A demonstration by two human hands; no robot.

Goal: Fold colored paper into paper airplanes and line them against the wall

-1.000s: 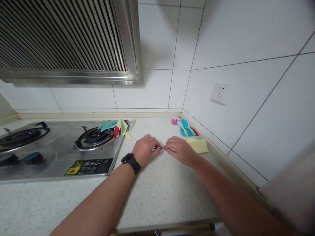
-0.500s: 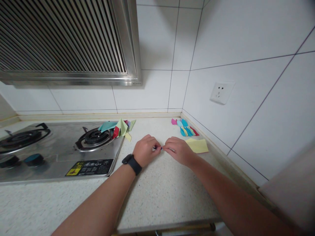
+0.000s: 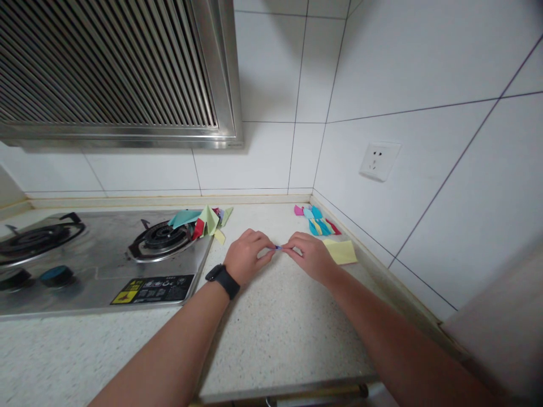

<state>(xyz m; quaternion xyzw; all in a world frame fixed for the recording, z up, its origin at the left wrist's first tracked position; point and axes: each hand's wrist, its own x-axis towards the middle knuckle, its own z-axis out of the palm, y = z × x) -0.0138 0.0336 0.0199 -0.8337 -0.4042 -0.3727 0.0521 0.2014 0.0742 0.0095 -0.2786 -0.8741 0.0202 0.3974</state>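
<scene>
Between my fingertips is a small piece of purple-blue folded paper [image 3: 278, 247], mostly covered by the fingers. My left hand [image 3: 250, 255], with a black watch on its wrist, pinches the paper's left end. From the other side, the thumb and fingers of my right hand [image 3: 310, 255] pinch its right end. Both hands are just above or on the speckled counter [image 3: 280, 333]; I cannot tell whether the paper touches it. A yellow sheet of paper [image 3: 343, 252] lies beside my right hand, partly behind it.
Several small folded papers [image 3: 319, 225] in blue, pink, yellow and red lie near the wall corner. A pile of coloured folded paper [image 3: 207, 220] overlaps the right edge of the gas stove [image 3: 97, 294]. The range hood [image 3: 127, 68] hangs above; a socket [image 3: 379, 161] is on the right wall.
My left fingers have shifted from a curled grip to a straighter pinch, so more of the purple-blue paper shows. Both hands have risen slightly in view.
</scene>
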